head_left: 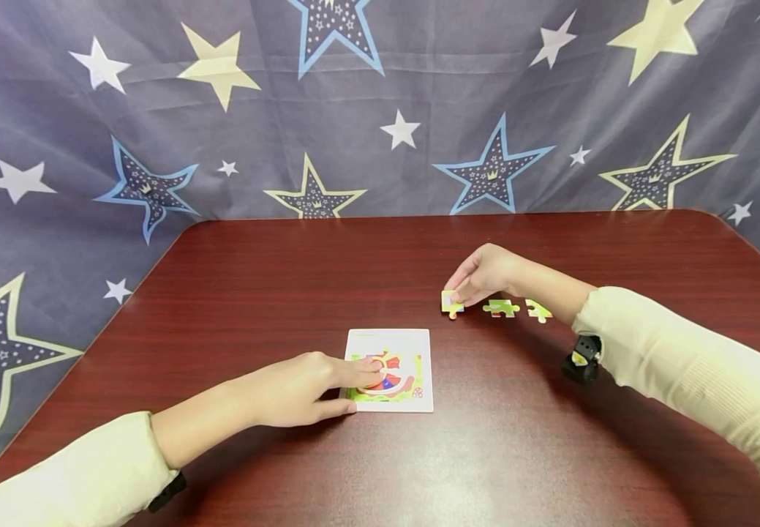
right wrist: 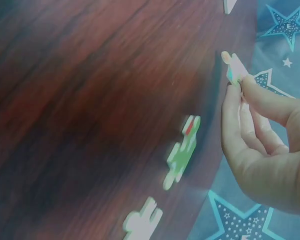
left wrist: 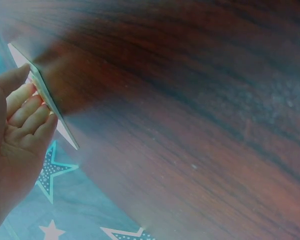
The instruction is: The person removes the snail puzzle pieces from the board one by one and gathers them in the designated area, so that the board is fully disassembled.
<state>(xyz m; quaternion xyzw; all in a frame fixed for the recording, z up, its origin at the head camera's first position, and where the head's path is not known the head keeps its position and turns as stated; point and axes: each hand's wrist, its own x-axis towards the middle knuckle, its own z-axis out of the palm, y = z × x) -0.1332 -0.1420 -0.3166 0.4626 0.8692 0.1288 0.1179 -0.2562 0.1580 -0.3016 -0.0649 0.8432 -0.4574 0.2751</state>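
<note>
My left hand (head_left: 301,388) rests on a square, white-bordered puzzle board (head_left: 427,373) with a colourful, partly filled picture. Its fingers lie extended over the picture and the thumb touches the board's near-left edge; in the left wrist view the board (left wrist: 69,137) shows almost edge-on. Off to the right, beyond the board, my right hand (head_left: 488,274) pinches a small jigsaw piece (head_left: 448,301) between thumb and fingertips. The right wrist view shows that piece (right wrist: 236,69) raised above the table, with its tab pointing away from the hand.
Two loose jigsaw pieces lie on the dark red wooden table (head_left: 254,293) under the right forearm: one green piece (head_left: 501,308) and another (head_left: 538,310) to its right. A grey curtain (head_left: 353,132) with stars hangs along the table's far edge.
</note>
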